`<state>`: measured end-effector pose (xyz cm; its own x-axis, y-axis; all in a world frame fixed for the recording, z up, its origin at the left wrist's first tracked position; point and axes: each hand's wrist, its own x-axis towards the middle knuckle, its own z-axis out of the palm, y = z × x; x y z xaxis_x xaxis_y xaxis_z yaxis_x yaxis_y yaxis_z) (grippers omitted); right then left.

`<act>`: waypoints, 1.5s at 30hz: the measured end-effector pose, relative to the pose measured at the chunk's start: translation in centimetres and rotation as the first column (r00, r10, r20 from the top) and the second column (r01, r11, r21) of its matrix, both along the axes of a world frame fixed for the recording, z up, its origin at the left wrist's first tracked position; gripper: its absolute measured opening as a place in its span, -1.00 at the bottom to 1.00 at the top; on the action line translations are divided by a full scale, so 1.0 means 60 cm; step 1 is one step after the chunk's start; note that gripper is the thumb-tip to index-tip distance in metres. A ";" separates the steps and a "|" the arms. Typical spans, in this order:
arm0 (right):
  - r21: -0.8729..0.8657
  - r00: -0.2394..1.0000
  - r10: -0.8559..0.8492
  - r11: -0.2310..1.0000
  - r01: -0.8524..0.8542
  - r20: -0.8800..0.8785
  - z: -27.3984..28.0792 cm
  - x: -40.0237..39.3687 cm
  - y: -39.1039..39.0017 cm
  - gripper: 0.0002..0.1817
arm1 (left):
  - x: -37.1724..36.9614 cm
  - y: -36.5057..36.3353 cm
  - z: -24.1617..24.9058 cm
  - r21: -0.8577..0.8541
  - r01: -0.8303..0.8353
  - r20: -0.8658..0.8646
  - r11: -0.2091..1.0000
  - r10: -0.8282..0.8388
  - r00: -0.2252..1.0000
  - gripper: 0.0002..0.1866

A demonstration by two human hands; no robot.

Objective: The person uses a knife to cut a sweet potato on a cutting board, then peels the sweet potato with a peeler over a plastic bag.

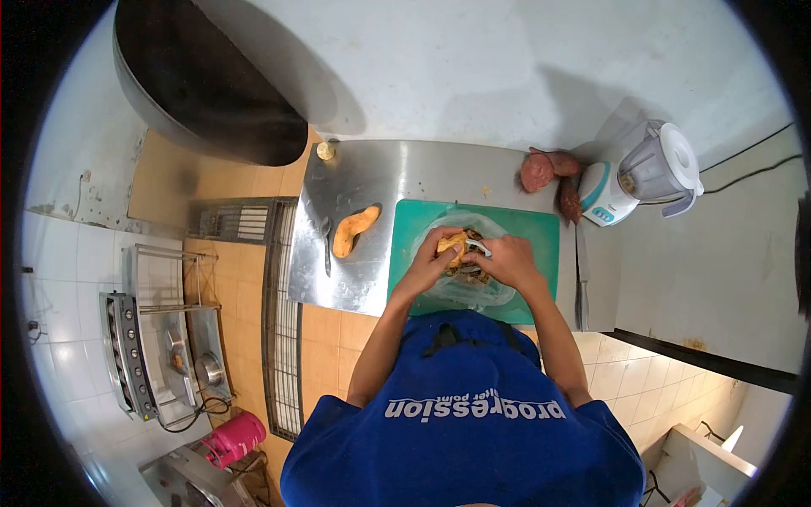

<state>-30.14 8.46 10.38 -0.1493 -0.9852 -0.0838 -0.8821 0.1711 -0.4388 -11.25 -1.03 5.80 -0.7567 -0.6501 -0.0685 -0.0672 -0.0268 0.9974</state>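
Observation:
My left hand [432, 258] grips a partly peeled orange sweet potato [453, 242] over a clear plastic bag [470, 290] holding brown peelings. My right hand [509, 259] holds a white-handled peeler [478, 247] against that sweet potato. Both hands work above a green cutting board [541, 232] on a steel table [397, 177]. A fully peeled orange sweet potato [353, 230] lies on the table to the left, with a knife [327, 245] beside it.
Unpeeled reddish sweet potatoes [551, 173] lie at the table's far right next to a white blender [644, 176]. A large dark wok [203, 80] hangs far left. A stove [148, 346] and pink gas cylinder [234, 438] stand on the tiled floor, left.

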 end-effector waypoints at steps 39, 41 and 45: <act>0.028 0.994 0.109 0.994 -0.109 0.022 -0.001 0.005 -0.025 -0.34 | -0.006 0.005 0.001 -0.023 -0.324 0.018 0.946 0.324 0.946 -0.86; 0.029 0.992 0.110 0.994 -0.109 -0.054 -0.020 0.001 -0.025 -0.33 | -0.006 0.006 0.005 -0.085 -0.337 0.004 0.938 0.339 0.941 -0.86; 0.104 0.999 0.024 0.994 -0.026 0.028 -0.047 -0.065 -0.010 -0.30 | 0.020 -0.008 0.013 0.068 -0.333 -0.006 0.940 0.335 0.942 -0.85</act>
<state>-34.02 7.83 7.54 -0.1212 -0.9743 -0.1898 -0.8750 0.1951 -0.4430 -10.06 -1.53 6.59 -0.4984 -0.8603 -0.1075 -0.0260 -0.1091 0.9937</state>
